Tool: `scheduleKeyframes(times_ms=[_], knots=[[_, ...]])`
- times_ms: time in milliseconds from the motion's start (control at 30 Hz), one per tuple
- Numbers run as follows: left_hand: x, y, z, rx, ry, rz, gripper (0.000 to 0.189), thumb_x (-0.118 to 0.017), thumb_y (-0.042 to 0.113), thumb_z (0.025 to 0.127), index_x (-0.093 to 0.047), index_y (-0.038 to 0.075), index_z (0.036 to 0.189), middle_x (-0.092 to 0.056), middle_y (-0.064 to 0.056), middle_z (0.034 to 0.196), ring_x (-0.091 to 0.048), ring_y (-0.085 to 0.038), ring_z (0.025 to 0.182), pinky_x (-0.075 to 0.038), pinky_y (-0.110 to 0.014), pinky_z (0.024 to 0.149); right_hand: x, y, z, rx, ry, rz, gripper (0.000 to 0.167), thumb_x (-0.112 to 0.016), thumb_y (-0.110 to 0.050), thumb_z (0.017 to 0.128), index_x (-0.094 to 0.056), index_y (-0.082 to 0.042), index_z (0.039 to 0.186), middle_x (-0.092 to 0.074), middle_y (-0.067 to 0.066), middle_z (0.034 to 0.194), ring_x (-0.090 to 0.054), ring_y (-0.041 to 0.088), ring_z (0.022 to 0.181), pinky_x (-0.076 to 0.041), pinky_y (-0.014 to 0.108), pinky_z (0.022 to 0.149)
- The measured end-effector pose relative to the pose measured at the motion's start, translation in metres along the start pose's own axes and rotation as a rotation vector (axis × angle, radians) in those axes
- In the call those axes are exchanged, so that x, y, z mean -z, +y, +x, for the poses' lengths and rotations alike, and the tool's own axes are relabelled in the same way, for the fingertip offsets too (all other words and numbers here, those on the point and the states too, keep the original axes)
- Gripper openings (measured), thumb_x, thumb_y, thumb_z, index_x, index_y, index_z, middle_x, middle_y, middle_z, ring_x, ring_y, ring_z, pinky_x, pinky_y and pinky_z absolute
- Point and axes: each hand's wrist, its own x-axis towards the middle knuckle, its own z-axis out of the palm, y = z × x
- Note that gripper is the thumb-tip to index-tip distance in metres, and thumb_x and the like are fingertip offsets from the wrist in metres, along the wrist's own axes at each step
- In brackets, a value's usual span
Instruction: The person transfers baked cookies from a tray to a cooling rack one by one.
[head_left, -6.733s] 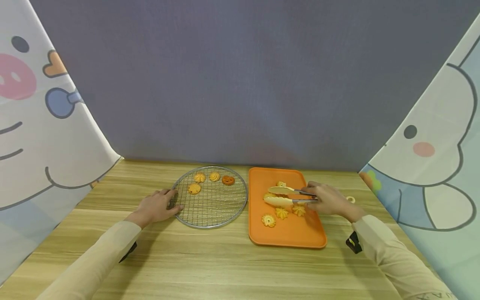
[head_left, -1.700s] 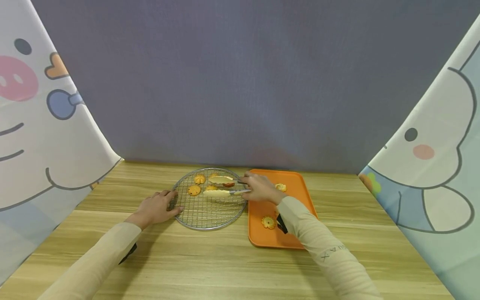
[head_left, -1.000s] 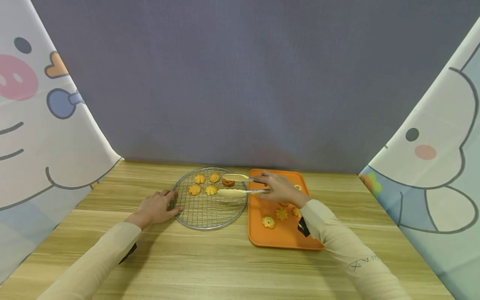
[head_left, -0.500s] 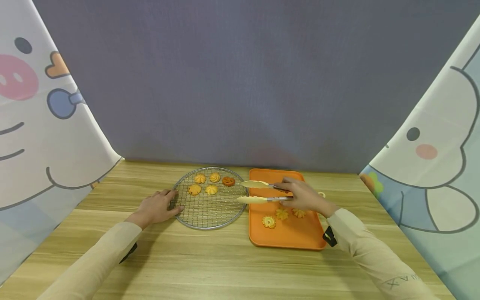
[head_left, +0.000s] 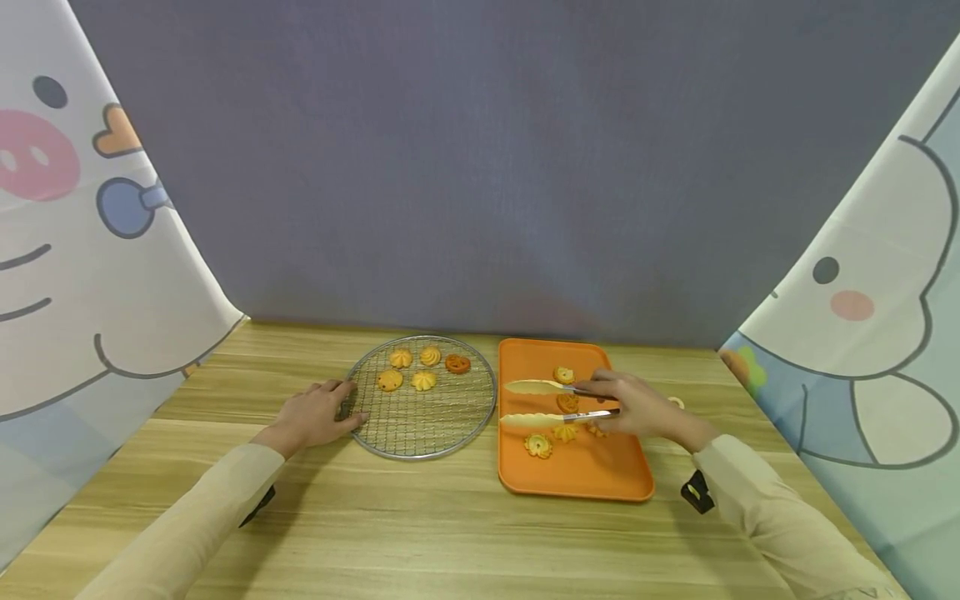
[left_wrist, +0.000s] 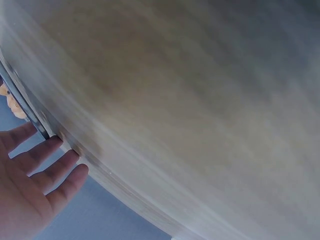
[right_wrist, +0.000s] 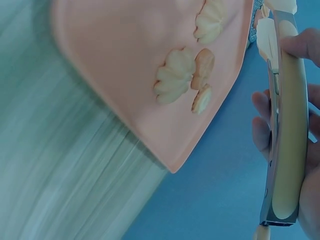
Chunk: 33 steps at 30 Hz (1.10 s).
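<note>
My right hand (head_left: 637, 406) grips a pair of food tongs (right_wrist: 291, 125) with cream scalloped tips, spread apart low over the orange tray (head_left: 577, 479). A brown pretzel-shaped cookie (head_left: 567, 403) lies between the tips in the head view. Around it on the tray are a ring-topped cookie (head_left: 564, 375), another ring-topped cookie (head_left: 537, 446) and a star-shaped cookie (head_left: 565, 432). My left hand (head_left: 311, 417) rests at the left rim of a round wire rack (head_left: 442, 421), fingers extended. The rack bears several cookies, among them a flower-shaped cookie (head_left: 423, 380) and a pretzel cookie (head_left: 457, 363).
Rack and tray stand side by side on a wooden table (head_left: 420, 525), a narrow gap between them. A grey cloth panel (head_left: 480, 167) rises behind the table. Cartoon-printed sheets (head_left: 862, 350) flank both sides.
The right hand carried a flower-shaped cookie from the tray to the rack with the tongs and let it go there. The tongs then moved back right, spread, over the tray. The left hand stayed put.
</note>
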Motion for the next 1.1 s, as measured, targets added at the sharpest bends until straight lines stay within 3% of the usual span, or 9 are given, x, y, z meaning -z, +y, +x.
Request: scheduleKeyframes(times_ms=[533, 833, 1100], knots=[[0.000, 0.000, -0.001, -0.001, 0.009, -0.008, 0.062, -0.055, 0.052, 0.085, -0.050, 0.007, 0.128, -0.051, -0.024, 0.126, -0.050, -0.048, 0.110, -0.048, -0.060, 0.071, 0.010, 0.004, -0.028, 0.048, -0.006, 0.053, 0.049, -0.072, -0.006, 0.068, -0.063, -0.006, 0.116, -0.049, -0.013, 0.084, -0.036, -0.002, 0.065, -0.037, 0.014, 0.050], [-0.002, -0.001, 0.000, -0.012, 0.022, 0.003, 0.063, -0.055, 0.052, 0.084, -0.050, 0.006, 0.127, -0.053, -0.025, 0.124, -0.052, -0.047, 0.107, -0.048, -0.059, 0.074, 0.010, 0.004, -0.039, 0.067, -0.035, 0.083, 0.048, -0.074, -0.006, 0.068, -0.063, -0.003, 0.114, -0.057, -0.007, 0.094, -0.047, 0.004, 0.067, -0.045, 0.018, 0.051], [0.001, 0.000, -0.001, -0.011, 0.022, -0.007, 0.061, -0.056, 0.050, 0.084, -0.050, 0.006, 0.127, -0.053, -0.025, 0.124, -0.051, -0.048, 0.108, -0.048, -0.060, 0.071, 0.010, 0.004, -0.042, 0.076, -0.047, 0.053, 0.048, -0.074, -0.006, 0.067, -0.064, -0.007, 0.114, -0.058, -0.009, 0.095, -0.040, -0.004, 0.066, -0.037, 0.013, 0.052]])
